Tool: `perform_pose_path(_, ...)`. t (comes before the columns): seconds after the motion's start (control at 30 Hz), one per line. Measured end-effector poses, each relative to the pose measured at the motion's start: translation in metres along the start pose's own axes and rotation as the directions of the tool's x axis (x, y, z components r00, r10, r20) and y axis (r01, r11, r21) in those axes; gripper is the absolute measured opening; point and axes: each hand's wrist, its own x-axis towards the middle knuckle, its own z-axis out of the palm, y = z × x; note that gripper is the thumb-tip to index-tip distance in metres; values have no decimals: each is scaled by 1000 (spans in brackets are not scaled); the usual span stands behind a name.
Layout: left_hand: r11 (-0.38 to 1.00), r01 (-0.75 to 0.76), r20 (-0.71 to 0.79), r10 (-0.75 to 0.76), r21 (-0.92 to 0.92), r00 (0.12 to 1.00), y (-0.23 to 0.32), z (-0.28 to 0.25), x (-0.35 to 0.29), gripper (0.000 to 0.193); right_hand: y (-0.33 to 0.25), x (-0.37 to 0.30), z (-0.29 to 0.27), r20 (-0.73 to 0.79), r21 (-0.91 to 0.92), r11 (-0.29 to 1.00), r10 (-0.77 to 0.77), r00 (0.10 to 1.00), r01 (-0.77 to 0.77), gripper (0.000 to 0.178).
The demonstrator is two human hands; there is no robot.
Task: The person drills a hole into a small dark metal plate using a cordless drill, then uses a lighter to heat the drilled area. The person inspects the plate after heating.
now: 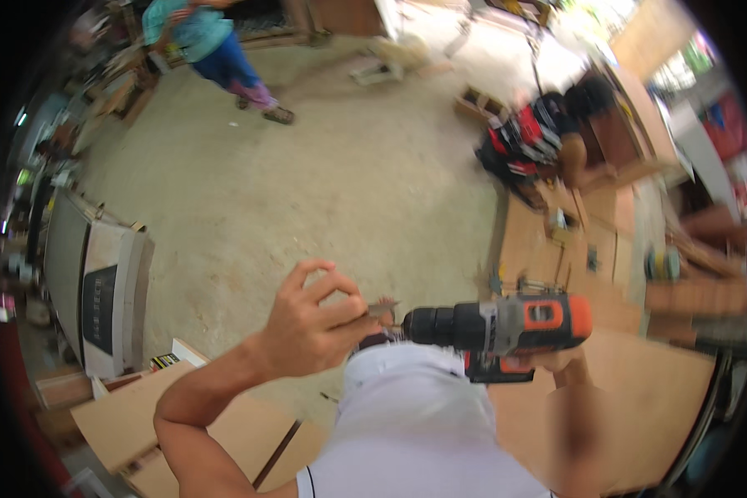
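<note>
An orange, grey and black cordless drill (523,325) lies level in front of my chest, its black chuck turned to the left. My right hand (548,358) grips its handle and is mostly hidden under the drill's body. A thin bit sticks out of the chuck. Close by its tip, my left hand (314,322) is closed in a pinch, thumb and forefinger together, the other fingers curled. A small, thin brownish piece (380,310) shows at those fingertips, too blurred to name. Whether it touches the bit I cannot tell.
Wooden panels (639,407) lie at my right, and more boards (133,415) at my left. A large grey machine (108,290) stands on the left. One person (531,137) bends over a wooden cabinet at the far right; another (216,54) stands on the concrete floor (307,183) at the far left.
</note>
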Motion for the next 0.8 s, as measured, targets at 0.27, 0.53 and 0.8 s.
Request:
perform_pose_path(0.27, 796, 472, -239, -409, 378, 881, -37, -94, -119, 8, -66, 226, 110, 619, -146, 962, -93, 780, 231, 24)
perform_pose_path(0.53, -214, 977, -814, -570, 15, -112, 63, -198, -412, 27, -33, 354, 144, 706, -125, 940, -141, 694, 318, 29)
perform_pose_path(0.8, -576, 762, -580, -526, -294, -622, 135, 4, -349, 25, -33, 483, 174, 392, 304, 909, -391, 833, 284, 40)
